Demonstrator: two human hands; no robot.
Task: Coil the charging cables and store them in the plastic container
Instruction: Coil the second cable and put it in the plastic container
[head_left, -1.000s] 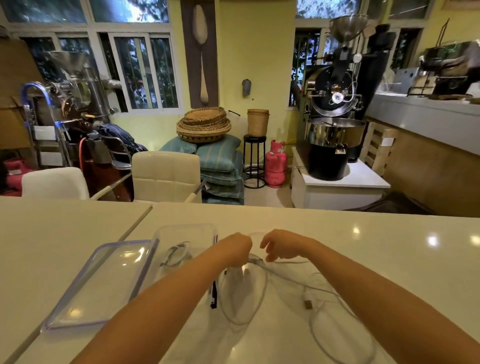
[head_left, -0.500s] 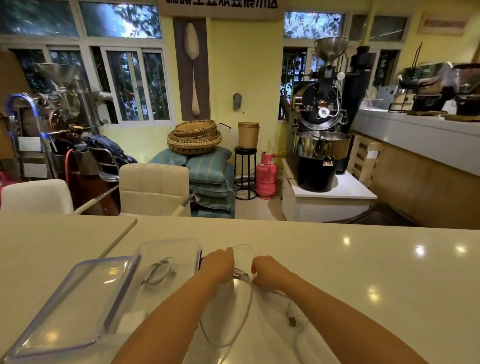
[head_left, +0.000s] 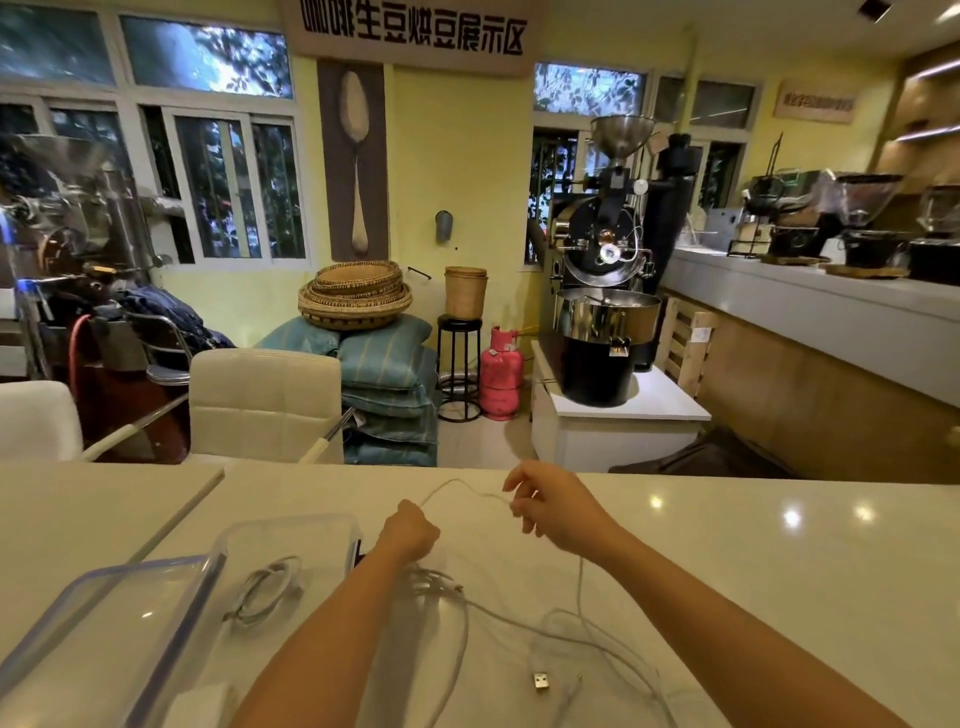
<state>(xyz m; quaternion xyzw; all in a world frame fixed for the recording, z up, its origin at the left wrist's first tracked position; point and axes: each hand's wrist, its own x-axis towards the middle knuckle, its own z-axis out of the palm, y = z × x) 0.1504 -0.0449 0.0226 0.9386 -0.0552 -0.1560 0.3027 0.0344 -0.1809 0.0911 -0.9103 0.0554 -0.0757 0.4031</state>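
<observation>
Cable (head_left: 434, 581) is light, limp and slick; we judge it best gripped close to the gathered loops. Our left hand (head_left: 410, 535) fists round those loops, our right hand (head_left: 558, 514) pinches the strand just right of it. The span between runs left to right, bowing away; slack trails beneath the right wrist.

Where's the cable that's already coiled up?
In the head view, the coiled cable lies inside the clear plastic container at lower left, between the lid and the left hand.
</observation>
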